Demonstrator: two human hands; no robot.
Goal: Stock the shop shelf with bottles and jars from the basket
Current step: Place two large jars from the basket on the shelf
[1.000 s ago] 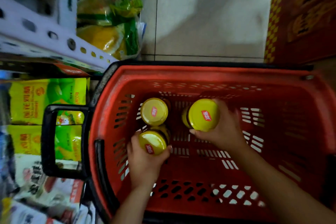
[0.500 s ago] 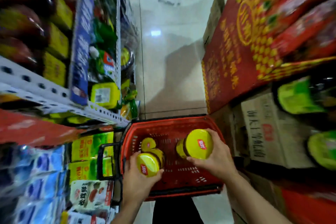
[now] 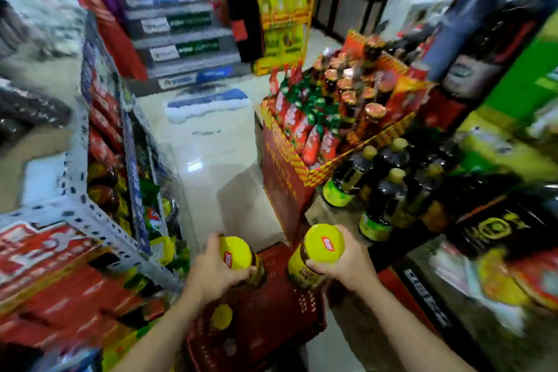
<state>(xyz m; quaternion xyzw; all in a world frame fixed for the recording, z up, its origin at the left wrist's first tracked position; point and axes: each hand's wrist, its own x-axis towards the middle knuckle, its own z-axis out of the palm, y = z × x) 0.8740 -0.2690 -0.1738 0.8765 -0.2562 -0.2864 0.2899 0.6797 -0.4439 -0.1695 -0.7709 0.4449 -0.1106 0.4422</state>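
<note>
My left hand (image 3: 213, 275) grips a jar with a yellow lid (image 3: 237, 252), held above the red basket (image 3: 271, 320) on the floor. My right hand (image 3: 350, 263) grips a second, larger-looking jar with a yellow lid (image 3: 323, 246) and a dark, yellow-labelled body, also lifted over the basket. One more yellow-lidded jar (image 3: 222, 315) lies blurred inside the basket below my left forearm. The picture is motion-blurred.
A perforated metal shelf (image 3: 99, 220) with red and yellow packets runs along the left. On the right stand dark bottles with yellow caps (image 3: 383, 190) and a red display carton (image 3: 290, 178) full of jars and sachets. A tiled aisle (image 3: 211, 160) runs ahead between them.
Both hands have lifted their jars up out of the basket, and the view has swung upward from the basket to the aisle and shelves.
</note>
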